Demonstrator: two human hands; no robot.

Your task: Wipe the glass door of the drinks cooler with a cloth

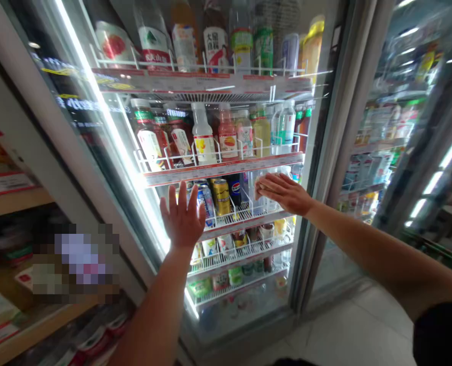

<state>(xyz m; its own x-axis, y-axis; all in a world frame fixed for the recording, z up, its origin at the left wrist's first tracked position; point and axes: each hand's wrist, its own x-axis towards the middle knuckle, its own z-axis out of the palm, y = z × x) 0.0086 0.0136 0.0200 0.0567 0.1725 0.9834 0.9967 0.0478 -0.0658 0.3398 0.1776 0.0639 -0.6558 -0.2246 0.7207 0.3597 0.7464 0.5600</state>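
pale cloth (258, 188), gold can (221, 198), pink bottle (228, 133), plain black sleeve (442, 333)

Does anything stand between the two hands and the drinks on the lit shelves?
Yes: the cooler's closed glass door separates the left hand and right hand from the drinks behind it. Nothing visible blocks the left hand from the glass; whether something thin lies under the right one is unclear.

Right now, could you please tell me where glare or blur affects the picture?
Head view: the left light strip glares white; head view: the goods at far right look smeared; head view: whatever lies beneath the right hand is too unclear to name.
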